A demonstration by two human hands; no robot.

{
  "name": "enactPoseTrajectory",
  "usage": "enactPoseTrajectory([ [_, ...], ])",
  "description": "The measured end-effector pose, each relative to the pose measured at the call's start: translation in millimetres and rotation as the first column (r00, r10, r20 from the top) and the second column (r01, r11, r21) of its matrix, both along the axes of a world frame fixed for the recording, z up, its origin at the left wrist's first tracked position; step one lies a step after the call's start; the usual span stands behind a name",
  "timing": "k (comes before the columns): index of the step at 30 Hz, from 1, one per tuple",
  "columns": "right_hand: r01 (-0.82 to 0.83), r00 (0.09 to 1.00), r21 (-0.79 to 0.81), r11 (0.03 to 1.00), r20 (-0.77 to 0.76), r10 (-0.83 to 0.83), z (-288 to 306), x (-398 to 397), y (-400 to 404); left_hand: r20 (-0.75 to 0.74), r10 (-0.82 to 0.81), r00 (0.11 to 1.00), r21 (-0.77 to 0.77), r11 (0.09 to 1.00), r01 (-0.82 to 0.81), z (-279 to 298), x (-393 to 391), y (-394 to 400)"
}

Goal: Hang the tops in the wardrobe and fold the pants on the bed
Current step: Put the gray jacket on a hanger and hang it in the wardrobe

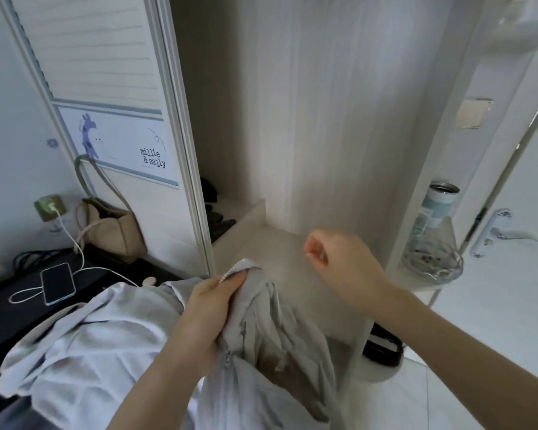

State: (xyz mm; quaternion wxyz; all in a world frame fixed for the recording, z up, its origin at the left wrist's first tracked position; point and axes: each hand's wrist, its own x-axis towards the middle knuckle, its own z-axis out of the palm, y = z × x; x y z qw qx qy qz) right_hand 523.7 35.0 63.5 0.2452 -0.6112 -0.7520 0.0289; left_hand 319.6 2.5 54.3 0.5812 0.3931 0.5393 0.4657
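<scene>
A light grey zip-up top (261, 330) hangs bunched in front of me, its zipper edge sticking up. My left hand (210, 308) grips that top near the collar, fingers curled round the fabric. More pale cloth (84, 342) drapes over my left forearm. My right hand (339, 262) hovers to the right of the top, fingers curled and holding nothing. Behind both hands stands the open wardrobe (308, 119), its hanging space bare, with a shelf (280, 243) at hand height.
The wardrobe's sliding door (112, 88) stands at the left. A beige bag (112, 231) and a charging phone (58, 283) sit on a dark surface at the left. Side shelves hold a tumbler (438, 203) and a glass bowl (432, 262). A door handle (500, 234) is at the right.
</scene>
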Motion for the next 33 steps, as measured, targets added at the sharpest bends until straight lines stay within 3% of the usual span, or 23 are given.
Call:
enactPoseTrajectory([
  [1,-0.010,0.992,-0.175,0.984,-0.123,-0.012,-7.1,-4.1,-9.5,-0.057,0.038,0.998,0.029,0.999,-0.036,-1.2,-2.2,1.2],
  [2,-0.037,0.975,-0.422,0.906,-0.215,-0.061,-16.3,-8.4,-17.8,-0.113,0.060,0.992,0.078,0.996,-0.052,-1.0,-4.6,2.4],
  [3,-0.058,0.970,-0.646,0.761,-0.215,-0.109,-24.7,-13.2,-25.8,-0.164,0.065,0.984,0.128,0.991,-0.044,0.9,-6.4,1.6],
  [5,-0.050,0.991,-0.852,0.522,-0.108,-0.082,-49.3,-20.7,-37.3,-0.237,0.058,0.970,0.207,0.978,-0.008,5.0,-8.1,-2.7],
  [6,-0.044,0.995,-0.869,0.494,-0.083,-0.059,-66.8,-23.7,-38.4,-0.249,0.037,0.968,0.242,0.970,0.025,7.3,-8.9,-5.0],
  [9,-0.119,0.981,-0.840,0.529,-0.182,-0.069,-116.0,-38.0,-34.9,-0.256,-0.007,0.967,0.318,0.944,0.091,13.5,-13.0,-14.2],
  [12,-0.132,0.930,-0.841,0.524,-0.287,-0.228,-139.5,-55.3,-29.8,-0.226,-0.044,0.973,0.358,0.925,0.125,18.3,-21.6,-21.0],
  [14,-0.126,0.857,-0.792,0.597,-0.390,-0.337,-144.3,-56.7,-21.2,-0.240,-0.073,0.968,0.354,0.922,0.157,18.7,-31.3,-22.2],
  [17,-0.138,0.667,-0.653,0.745,-0.617,-0.418,-123.9,-44.5,-13.9,-0.274,-0.031,0.961,0.301,0.947,0.116,14.0,-56.3,-21.9],
  [20,-0.131,0.586,-0.513,0.848,-0.731,-0.351,-85.1,-30.8,-12.0,-0.371,0.017,0.929,0.212,0.975,0.067,-1.4,-70.5,-22.0],
  [22,-0.209,0.533,-0.434,0.876,-0.802,-0.270,-55.0,-29.1,-17.6,-0.443,-0.066,0.894,0.136,0.981,0.140,-15.9,-71.8,-21.1],
  [27,-0.220,0.642,-0.344,0.913,-0.756,-0.130,-13.3,-40.5,-29.1,-0.534,-0.433,0.726,-0.028,0.867,0.497,-59.5,-23.2,-27.8],
  [30,-0.209,0.682,-0.297,0.932,-0.727,-0.079,-0.5,-40.7,-38.6,-0.613,-0.296,0.732,0.050,0.910,0.411,-82.7,17.9,-30.2],
  [33,-0.160,0.773,-0.194,0.968,-0.634,0.001,10.1,-20.6,-46.8,-0.763,-0.071,0.643,0.105,0.967,0.231,-82.9,19.2,-13.6],
])
